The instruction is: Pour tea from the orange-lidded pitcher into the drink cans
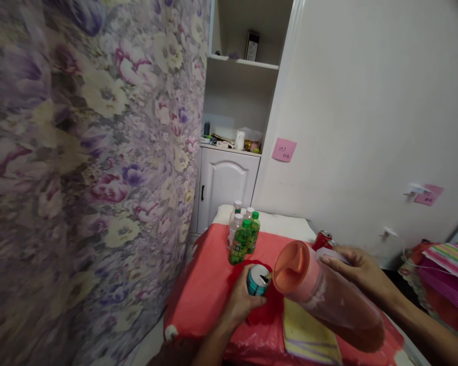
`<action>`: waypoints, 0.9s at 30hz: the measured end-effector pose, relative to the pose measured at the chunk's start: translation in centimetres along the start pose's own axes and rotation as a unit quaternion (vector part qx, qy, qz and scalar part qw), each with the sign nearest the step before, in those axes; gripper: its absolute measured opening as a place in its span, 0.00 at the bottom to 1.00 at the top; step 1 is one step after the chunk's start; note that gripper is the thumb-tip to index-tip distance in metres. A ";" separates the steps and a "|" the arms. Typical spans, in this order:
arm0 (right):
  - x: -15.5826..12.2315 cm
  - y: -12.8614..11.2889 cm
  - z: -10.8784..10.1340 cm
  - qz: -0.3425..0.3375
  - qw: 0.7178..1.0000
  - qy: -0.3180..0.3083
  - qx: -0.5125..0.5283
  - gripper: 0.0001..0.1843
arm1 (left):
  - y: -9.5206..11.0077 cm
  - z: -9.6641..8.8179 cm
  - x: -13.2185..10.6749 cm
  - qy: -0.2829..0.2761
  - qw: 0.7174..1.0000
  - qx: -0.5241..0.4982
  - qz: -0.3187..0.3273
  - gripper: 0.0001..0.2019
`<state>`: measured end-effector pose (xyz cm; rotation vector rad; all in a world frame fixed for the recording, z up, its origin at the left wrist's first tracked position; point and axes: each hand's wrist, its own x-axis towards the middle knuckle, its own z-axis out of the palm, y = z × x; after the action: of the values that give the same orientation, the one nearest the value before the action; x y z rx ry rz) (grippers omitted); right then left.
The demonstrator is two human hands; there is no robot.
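Observation:
My left hand (238, 302) is wrapped round a teal drink can (256, 287) with a silver top and an opened mouth. My right hand (361, 264) grips the pale handle of a clear plastic pitcher (339, 305) with an orange lid (292, 267). The pitcher is tilted toward the can, its spout close to the can's mouth, and brownish liquid fills part of it. A thin amber stream seems to join spout and can. Below the can is a red container (265, 310), partly hidden by the can and my left hand.
Several green and clear bottles (240, 244) stand behind the can on the red-covered table (202, 274). A red can (322, 238) stands behind the pitcher. A yellow cloth (305, 330) lies in front. A floral curtain (99, 178) borders the left, a white wall (366, 127) the right.

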<state>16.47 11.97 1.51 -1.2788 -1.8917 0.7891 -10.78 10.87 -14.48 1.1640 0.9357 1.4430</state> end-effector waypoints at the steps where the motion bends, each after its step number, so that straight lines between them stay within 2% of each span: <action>1: 0.0 0.0 0.0 0.007 1.000 -0.005 0.008 0.28 | 0.1 0.0 0.0 -0.001 1.000 -0.001 -0.001 0.35; 3: -0.1 0.2 0.2 0.026 0.999 -0.016 0.031 0.28 | 0.3 0.1 -0.1 -0.002 1.000 -0.003 -0.002 0.34; 10: -0.9 1.6 1.5 0.032 0.995 0.011 0.095 0.29 | 0.5 0.1 0.0 -0.002 1.000 -0.014 -0.004 0.36; 18: -1.4 4.6 3.8 0.021 0.993 0.078 0.090 0.30 | 1.1 0.1 -0.1 0.007 1.000 -0.014 0.004 0.34; 27: -1.1 6.9 5.1 0.034 0.988 0.050 0.144 0.31 | 1.9 0.2 -0.1 0.040 0.999 -0.013 -0.009 0.34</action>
<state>16.09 12.71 -7.06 -1.1823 -1.5949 0.9769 -11.02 10.39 -12.67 1.0833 0.9766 1.4914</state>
